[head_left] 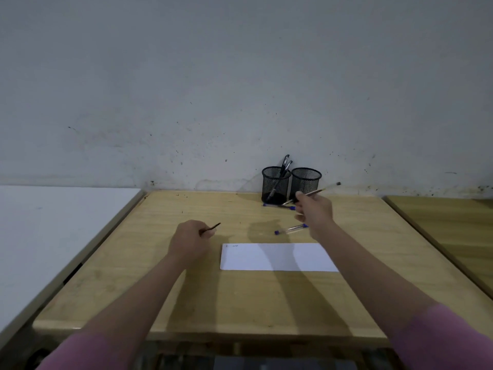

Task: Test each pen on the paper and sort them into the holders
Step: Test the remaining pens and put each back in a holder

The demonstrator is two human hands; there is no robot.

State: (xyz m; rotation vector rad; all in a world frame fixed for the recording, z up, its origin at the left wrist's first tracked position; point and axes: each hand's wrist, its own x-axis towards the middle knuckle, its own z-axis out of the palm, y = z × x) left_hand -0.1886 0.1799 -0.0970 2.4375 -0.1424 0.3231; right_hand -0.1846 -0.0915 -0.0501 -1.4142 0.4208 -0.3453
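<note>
Right hand [314, 209] raised at one o'clock just before the two mesh holders [291, 185], fingers curled round a clear pen [324, 189]. Left hand [190, 240] closed at nine o'clock of the paper [277, 257], pinching a thin dark cap [213, 227]. Two blue-capped pens [290, 229] lay on the table [133, 276] between holders and paper.
</note>
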